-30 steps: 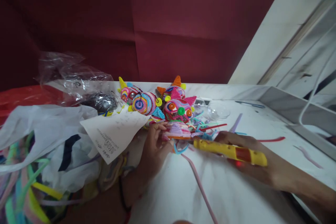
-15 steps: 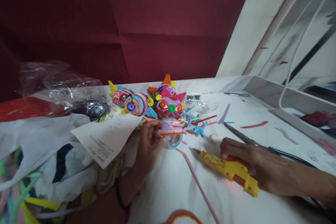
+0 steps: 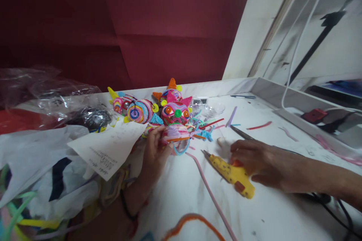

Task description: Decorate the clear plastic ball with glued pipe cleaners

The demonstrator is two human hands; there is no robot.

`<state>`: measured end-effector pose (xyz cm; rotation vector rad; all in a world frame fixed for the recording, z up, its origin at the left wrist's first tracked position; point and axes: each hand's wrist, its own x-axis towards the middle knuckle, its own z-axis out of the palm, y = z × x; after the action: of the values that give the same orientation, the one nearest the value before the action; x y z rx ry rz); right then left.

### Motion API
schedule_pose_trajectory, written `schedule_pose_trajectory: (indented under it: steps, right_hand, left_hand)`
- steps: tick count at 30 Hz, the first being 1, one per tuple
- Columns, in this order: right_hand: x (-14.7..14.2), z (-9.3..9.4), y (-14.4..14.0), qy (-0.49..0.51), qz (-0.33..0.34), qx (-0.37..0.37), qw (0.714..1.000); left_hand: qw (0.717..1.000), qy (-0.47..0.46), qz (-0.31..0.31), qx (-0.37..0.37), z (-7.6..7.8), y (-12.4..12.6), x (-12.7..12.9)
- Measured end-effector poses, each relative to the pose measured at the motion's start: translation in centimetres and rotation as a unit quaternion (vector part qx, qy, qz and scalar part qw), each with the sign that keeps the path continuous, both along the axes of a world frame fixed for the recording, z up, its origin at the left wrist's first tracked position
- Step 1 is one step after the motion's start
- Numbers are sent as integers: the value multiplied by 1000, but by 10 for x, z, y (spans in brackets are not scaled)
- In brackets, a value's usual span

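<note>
My left hand (image 3: pixel 155 150) is closed on a round ornament (image 3: pixel 177 134) covered in pink and purple pipe cleaner, with a clear opening rimmed in light blue. A blue curly pipe-cleaner tail (image 3: pixel 206 134) sticks out on its right. My right hand (image 3: pixel 249 160) is over the table, slightly blurred, its thumb spread from the fingers. Beside and partly under those fingers lies a yellow hot glue gun (image 3: pixel 232 175), nozzle pointing up-left. Behind the held ornament stand finished ones, including a cat-like ornament (image 3: pixel 177 113) with pink ears and a striped round ornament (image 3: pixel 140 111).
A handwritten paper (image 3: pixel 109 150) and white plastic bags (image 3: pixel 36 147) lie on the left. Pliers or scissors (image 3: pixel 240 132) lie past my right hand. A pink pipe cleaner (image 3: pixel 207 184), an orange one (image 3: pixel 192 217) and scraps lie about. A white tray (image 3: pixel 285 120) borders the right.
My right hand has loosened from the glue gun, which now rests lower on the table with its handle turned more toward me. The view has shifted right; my left hand still holds the ornament.
</note>
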<state>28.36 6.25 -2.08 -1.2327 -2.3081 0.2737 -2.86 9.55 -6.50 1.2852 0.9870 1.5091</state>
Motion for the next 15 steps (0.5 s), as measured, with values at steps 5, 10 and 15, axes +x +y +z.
schedule_pose_trajectory:
  steps: [5, 10, 15]
  right_hand:
    - [-18, 5, -3, 8, 3, 19, 1000]
    - [-54, 17, 6, 3, 30, 59, 998]
    - [-104, 17, 21, 20, 6, 105, 994]
  left_hand:
    - [1000, 6, -4, -12, -2, 1, -1]
    - [1000, 24, 3, -2, -3, 4, -2]
    - [1000, 23, 17, 5, -3, 4, -2]
